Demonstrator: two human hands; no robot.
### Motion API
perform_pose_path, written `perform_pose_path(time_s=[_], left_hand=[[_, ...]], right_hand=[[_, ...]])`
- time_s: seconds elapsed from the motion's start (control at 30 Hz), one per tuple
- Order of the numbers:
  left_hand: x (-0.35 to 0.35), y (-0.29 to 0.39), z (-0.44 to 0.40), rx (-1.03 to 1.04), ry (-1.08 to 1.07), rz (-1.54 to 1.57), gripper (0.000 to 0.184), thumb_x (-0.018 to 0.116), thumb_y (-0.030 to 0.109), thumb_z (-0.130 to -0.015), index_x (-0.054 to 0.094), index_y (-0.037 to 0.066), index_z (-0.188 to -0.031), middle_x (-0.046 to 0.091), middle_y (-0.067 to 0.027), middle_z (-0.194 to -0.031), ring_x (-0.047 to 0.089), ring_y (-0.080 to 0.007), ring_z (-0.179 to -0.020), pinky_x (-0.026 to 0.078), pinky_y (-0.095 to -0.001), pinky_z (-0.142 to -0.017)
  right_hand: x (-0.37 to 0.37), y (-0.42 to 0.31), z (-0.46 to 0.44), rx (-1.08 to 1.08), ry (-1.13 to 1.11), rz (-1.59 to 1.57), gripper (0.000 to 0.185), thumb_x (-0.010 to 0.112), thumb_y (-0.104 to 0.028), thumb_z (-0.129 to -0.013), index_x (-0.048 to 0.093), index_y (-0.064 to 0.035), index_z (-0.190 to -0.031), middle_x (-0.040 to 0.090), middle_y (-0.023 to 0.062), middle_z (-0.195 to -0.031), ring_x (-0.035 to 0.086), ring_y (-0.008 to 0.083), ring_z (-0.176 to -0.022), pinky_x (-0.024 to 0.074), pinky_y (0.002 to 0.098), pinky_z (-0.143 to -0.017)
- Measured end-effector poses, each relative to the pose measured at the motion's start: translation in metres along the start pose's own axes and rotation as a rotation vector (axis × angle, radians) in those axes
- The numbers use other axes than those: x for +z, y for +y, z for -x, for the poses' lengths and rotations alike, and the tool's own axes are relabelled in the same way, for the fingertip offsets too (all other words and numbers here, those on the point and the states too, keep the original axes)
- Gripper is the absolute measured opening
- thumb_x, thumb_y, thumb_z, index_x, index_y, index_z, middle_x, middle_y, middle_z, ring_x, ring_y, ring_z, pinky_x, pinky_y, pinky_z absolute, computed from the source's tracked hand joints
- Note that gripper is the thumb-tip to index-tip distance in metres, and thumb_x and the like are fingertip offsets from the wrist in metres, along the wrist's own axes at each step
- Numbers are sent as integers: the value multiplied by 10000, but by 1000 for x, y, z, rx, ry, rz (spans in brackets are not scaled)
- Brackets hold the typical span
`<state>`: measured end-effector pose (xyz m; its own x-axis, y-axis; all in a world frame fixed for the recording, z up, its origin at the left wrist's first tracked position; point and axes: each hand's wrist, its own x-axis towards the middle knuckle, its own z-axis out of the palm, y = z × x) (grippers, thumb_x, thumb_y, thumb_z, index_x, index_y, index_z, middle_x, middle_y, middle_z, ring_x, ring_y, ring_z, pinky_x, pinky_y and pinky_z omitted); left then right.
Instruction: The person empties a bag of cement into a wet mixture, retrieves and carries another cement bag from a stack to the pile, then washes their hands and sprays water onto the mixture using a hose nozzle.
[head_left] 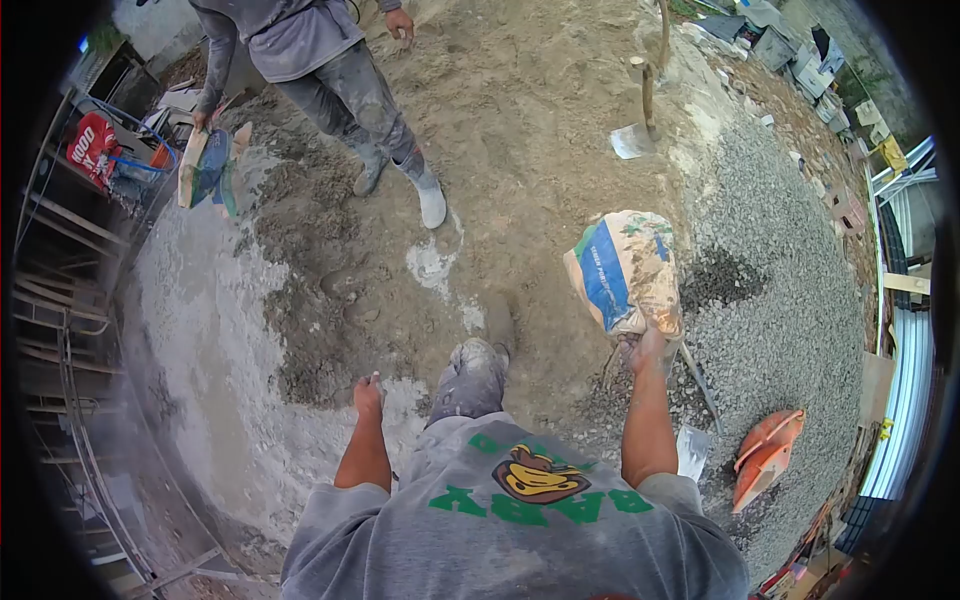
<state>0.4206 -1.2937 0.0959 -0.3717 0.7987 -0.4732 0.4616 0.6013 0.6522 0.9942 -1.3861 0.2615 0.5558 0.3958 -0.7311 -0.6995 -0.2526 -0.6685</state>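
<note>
My right hand [648, 347] grips one end of a paper cement bag [640, 265], brown with a blue stripe and printed lettering. The bag hangs out in front of that hand, crumpled, over the edge between sand and gravel. Whether anything is inside it cannot be seen. My left hand [369, 394] is held low beside my dusty trouser leg, over pale powder; it holds nothing, and its fingers are loosely bent and slightly apart.
A co-worker [340, 90] in rubber boots stands ahead, holding another cement bag [210, 165]. A shovel [633, 140] stands in the sand [520, 130]. Gravel [790, 280] covers the right side, with an orange container [768, 455] on it. Grey powder [200, 330] spreads at left.
</note>
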Motion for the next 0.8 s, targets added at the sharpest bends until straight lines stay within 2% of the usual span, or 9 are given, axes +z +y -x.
perform_pose_path(time_s=[0.1,0.2,0.27,0.33,0.47,0.5,0.6,0.73,0.8], left_hand=[[62,64,-53,131,6,-338,397,549,366,-806,603,-26,-837,611,-219,-814,599,-331,-752,442,-377,-677],[117,152,-101,141,-72,-303,396,548,374,-809,606,-12,-879,609,-213,-833,596,-292,-764,440,-362,-694],[113,311,-64,147,-178,-46,404,541,385,-817,602,0,-921,611,-187,-829,578,-228,-748,435,-344,-706],[130,396,-79,236,-364,191,400,553,379,-816,597,-2,-931,611,-130,-788,549,-175,-727,429,-328,-691],[174,512,-143,398,-456,130,356,566,351,-820,586,12,-927,600,-55,-784,547,-135,-679,431,-283,-605],[180,530,-144,431,-489,138,345,567,348,-822,580,21,-931,599,-46,-799,552,-129,-675,433,-271,-584],[218,572,-163,205,-527,303,357,559,351,-824,600,2,-884,577,-56,-706,510,-115,-643,417,-261,-606],[260,632,-181,104,-582,368,369,567,362,-817,598,1,-887,598,-75,-718,563,-149,-672,436,-284,-624],[269,670,-193,220,-506,91,381,567,372,-813,596,4,-911,611,-101,-748,579,-173,-699,442,-299,-650]], right_hand=[[64,-53,-34,58,21,-44,474,320,-496,-887,567,-92,-875,516,58,-635,500,197,-511,393,259,-421],[121,-101,-68,81,-20,-54,413,322,-455,-901,566,-122,-885,503,49,-626,496,199,-512,399,262,-434],[170,-143,-90,53,-75,-105,467,307,-478,-900,543,-76,-869,495,63,-611,517,210,-514,414,269,-419],[209,-173,-106,79,-144,-149,465,310,-479,-899,541,-76,-870,495,65,-612,515,209,-515,413,266,-423],[295,-224,-136,122,-224,-181,462,316,-487,-895,548,-89,-861,474,51,-599,508,207,-519,406,266,-424],[310,-232,-145,148,-244,-169,461,318,-489,-895,549,-91,-861,469,48,-598,506,207,-520,406,267,-426],[367,-259,-194,170,-350,-85,452,334,-497,-888,547,-99,-872,464,43,-614,495,202,-526,409,281,-441],[448,-313,-266,191,-395,-26,448,342,-493,-886,548,-95,-888,470,38,-621,490,199,-521,419,291,-456],[482,-348,-288,213,-388,-8,453,335,-483,-891,546,-81,-896,473,35,-624,497,194,-514,419,279,-441]])
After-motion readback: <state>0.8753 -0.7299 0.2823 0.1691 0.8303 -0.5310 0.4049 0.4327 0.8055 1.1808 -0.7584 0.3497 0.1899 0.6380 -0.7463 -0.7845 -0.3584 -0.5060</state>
